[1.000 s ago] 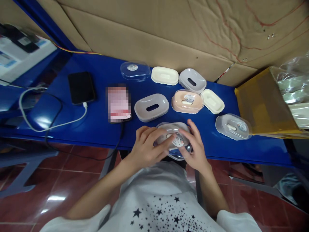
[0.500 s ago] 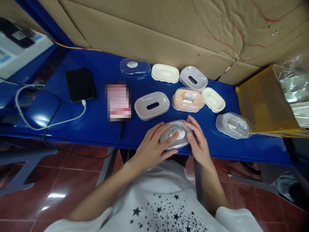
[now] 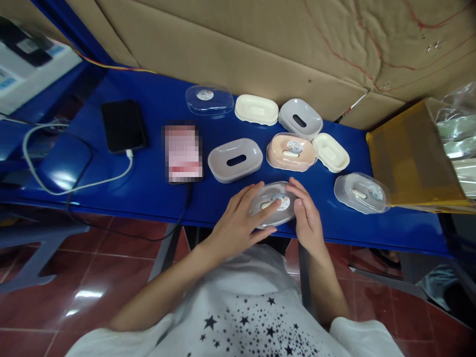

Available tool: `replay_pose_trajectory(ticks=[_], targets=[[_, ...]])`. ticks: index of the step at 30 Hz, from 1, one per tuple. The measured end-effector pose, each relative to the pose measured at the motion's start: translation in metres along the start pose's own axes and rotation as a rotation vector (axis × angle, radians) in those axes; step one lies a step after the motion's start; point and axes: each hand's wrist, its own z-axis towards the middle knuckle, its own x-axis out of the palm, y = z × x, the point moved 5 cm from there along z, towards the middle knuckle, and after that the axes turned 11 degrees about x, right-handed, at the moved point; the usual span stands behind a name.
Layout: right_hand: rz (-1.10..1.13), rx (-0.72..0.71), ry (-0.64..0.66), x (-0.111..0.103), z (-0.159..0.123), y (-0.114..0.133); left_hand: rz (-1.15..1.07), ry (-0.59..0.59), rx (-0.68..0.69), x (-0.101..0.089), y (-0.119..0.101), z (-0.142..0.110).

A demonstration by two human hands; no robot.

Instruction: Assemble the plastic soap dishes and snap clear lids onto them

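Note:
A grey soap dish with a clear lid point(image 3: 284, 213) lies near the front edge of the table, between my two hands. My left hand point(image 3: 238, 218) grips its left end, with the index finger laid across the lid onto the round sticker and the thumb along the near side. The fingers of my right hand point(image 3: 308, 215) curl around its right end. Just beyond are an uncovered grey soap dish with a slot point(image 3: 219, 166) and a peach soap dish under a clear lid point(image 3: 277, 151). To the right sits another lidded grey soap dish point(image 3: 347, 191).
Along the back stand a loose clear lid point(image 3: 219, 104), a cream tray point(image 3: 256, 109) and a slotted grey piece point(image 3: 312, 121). A second cream tray point(image 3: 332, 153) touches the peach dish. A cardboard box point(image 3: 405, 153) borders the right; a phone-like device point(image 3: 122, 126) with cables lies left.
The view has shifted slightly. Both hands stay on the lidded grey soap dish, which has moved a touch to the right with them.

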Motion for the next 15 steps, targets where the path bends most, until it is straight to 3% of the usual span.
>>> replay_pose_trajectory(ticks=[11,15], targets=[[0.03,-0.014,-0.007,0.001,0.0,0.003,-0.016,0.056,-0.053,0.0,0.005,0.003],[-0.09,-0.023,-0.075,-0.006,-0.005,0.0,0.003,0.12,0.027,-0.01,0.009,0.009]])
